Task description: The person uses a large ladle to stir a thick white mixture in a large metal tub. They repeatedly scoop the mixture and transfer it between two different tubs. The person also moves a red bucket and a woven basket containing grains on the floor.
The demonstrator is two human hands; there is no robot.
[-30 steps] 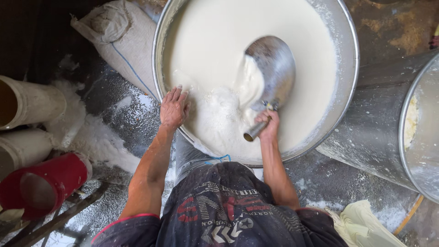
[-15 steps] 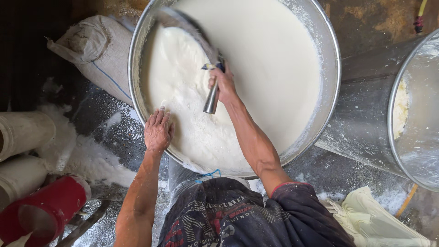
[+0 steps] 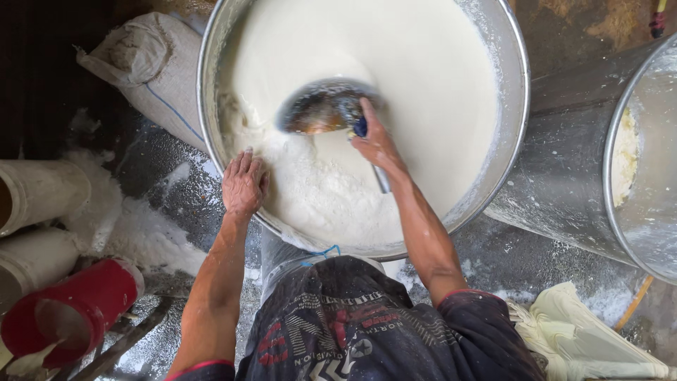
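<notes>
1. Steel, wide and round, the big metal vat (image 3: 513, 141) takes up the upper middle of the head view and is nearly full of thick white liquid (image 3: 423, 85), smooth on the far side and frothy and clotted close to the person.
2. The right hand (image 3: 377, 141) is curled shut around the handle of a large, dark metal ladle (image 3: 324, 106). The grip sits high on the handle, just behind the bowl, which looks like a hold for firm control against the heavy liquid.
3. The ladle's bowl lies just at the surface left of the vat's centre, blurred, with liquid parted around it.
4. The left hand (image 3: 243, 185) lies flat and open on the vat's near rim, fingers spread and holding nothing; it appears to brace the body while the other arm reaches in.
5. A pale stuffed sack (image 3: 144, 63) leans against the vat's left side, with white powder spilled (image 3: 134, 226) on the dark floor beside it.
6. At lower left lie a red plastic bucket (image 3: 77, 310) on its side and two white tubs (image 3: 42, 194).
7. A second steel drum (image 3: 599, 176) stands just to the right, and pale folded cloth (image 3: 592, 331) lies at lower right.
</notes>
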